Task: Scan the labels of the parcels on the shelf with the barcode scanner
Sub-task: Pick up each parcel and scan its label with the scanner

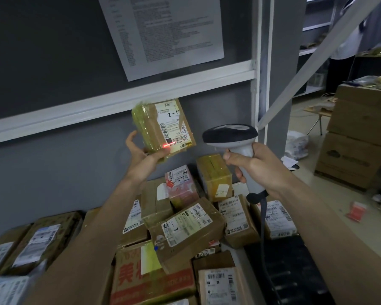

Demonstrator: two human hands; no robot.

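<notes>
Parcel (163, 126) raised in our left hand (141, 154), we grip the barcode scanner (233, 139) in our right hand (254, 166), its red line on the label (174, 126).

The single head-worn wide-angle camera is looking forward and slightly down from the person's eye level, facing a grey wall and the white shelf rail (119, 100) crossing it. It is sitting close: both forearms are entering from the near bottom edge, and the left hand (141, 150) and right hand (254, 162) are reaching mid-frame. The piled parcels (185, 227) are filling the near lower field; stacked cartons (359, 137) are lying far right. Straight edges are bowing toward the frame's borders.
</notes>
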